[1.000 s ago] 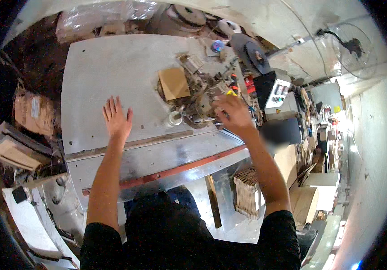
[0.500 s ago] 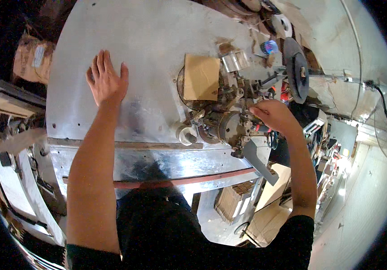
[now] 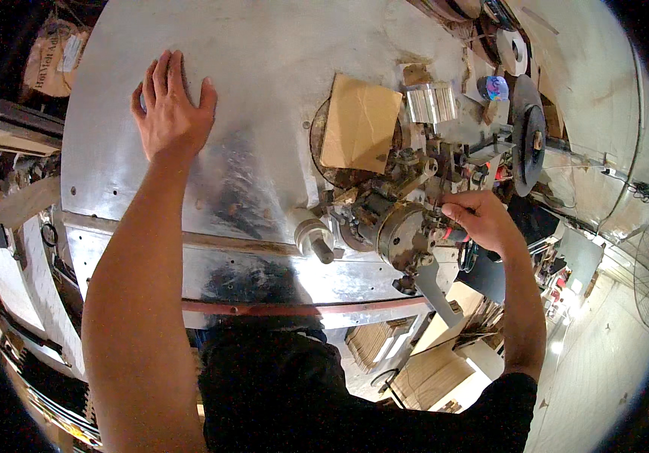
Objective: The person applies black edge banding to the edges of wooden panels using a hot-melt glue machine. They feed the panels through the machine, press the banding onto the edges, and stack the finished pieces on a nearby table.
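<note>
My left hand (image 3: 172, 109) lies flat on a wide grey metal tabletop (image 3: 264, 60), palm down with the fingers spread, holding nothing. On the right, my right hand (image 3: 483, 219) is closed, thumb over curled fingers, at the outer side of a greasy machine assembly (image 3: 406, 234) with a round drum. What its fingers grip is hidden. Just beyond the drum, a brown cardboard piece (image 3: 361, 124) lies over a round dark opening. A white cylindrical roller (image 3: 313, 235) with a grey shaft end sits left of the drum, near the table's front edge.
A ridged silver metal block (image 3: 432, 103) and a large dark disc (image 3: 528, 136) stand beyond the machine. A flat grey metal arm (image 3: 438, 296) sticks out below the drum. Stacked cardboard (image 3: 373, 343) sits under the table. At far right is a wire fan guard (image 3: 647, 283).
The view has shifted and tilted, so the machine appears farther right and lower. My left hand stays flat on the table, and my right hand stays closed beside the drum.
</note>
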Available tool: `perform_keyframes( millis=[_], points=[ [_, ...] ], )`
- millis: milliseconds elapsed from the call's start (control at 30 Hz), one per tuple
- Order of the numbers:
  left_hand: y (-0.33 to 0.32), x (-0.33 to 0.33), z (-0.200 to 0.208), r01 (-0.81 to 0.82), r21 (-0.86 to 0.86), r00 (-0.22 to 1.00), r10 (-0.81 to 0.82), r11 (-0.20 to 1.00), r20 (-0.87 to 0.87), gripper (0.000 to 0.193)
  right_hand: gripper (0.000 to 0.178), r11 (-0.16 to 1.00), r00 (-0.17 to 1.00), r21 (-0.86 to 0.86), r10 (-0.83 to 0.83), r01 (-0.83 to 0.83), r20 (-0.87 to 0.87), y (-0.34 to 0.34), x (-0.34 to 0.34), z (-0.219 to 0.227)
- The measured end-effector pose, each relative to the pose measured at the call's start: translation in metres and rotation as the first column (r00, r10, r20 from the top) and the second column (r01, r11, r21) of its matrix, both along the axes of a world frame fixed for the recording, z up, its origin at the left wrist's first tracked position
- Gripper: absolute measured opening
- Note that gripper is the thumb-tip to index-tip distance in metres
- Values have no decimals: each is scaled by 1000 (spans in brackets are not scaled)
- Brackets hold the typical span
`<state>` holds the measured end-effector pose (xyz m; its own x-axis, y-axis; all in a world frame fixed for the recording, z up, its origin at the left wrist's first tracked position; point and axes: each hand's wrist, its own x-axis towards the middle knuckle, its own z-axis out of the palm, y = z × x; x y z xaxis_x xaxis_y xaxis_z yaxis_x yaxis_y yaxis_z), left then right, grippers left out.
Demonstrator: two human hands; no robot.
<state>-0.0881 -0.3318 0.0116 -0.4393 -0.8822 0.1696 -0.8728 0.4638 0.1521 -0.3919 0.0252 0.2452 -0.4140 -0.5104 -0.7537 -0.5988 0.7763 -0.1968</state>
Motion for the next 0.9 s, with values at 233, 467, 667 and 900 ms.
perform_keyframes(
  millis=[233, 467, 667, 900],
  points=[
    [-1, 2, -1, 11, -13, 999, -12, 1000, -40, 73, 31, 996, 999, -76, 51, -49, 17, 1, 1, -1],
    [-2, 2, -4, 16, -38, 999, -18, 999, -41, 73, 33, 999, 1000, -53, 3, -3, -3, 18, -3, -15],
    [0, 0, -1, 12, -25, 1000, -12, 1000, -26, 73, 24, 969, 996, -227, -86, 92, 37, 46, -15, -41],
    [-1, 2, -4, 13, -34, 1000, -13, 999, -13, 73, 19, 940, 1000, -342, -1, 10, 27, 40, -24, -38]
  ],
)
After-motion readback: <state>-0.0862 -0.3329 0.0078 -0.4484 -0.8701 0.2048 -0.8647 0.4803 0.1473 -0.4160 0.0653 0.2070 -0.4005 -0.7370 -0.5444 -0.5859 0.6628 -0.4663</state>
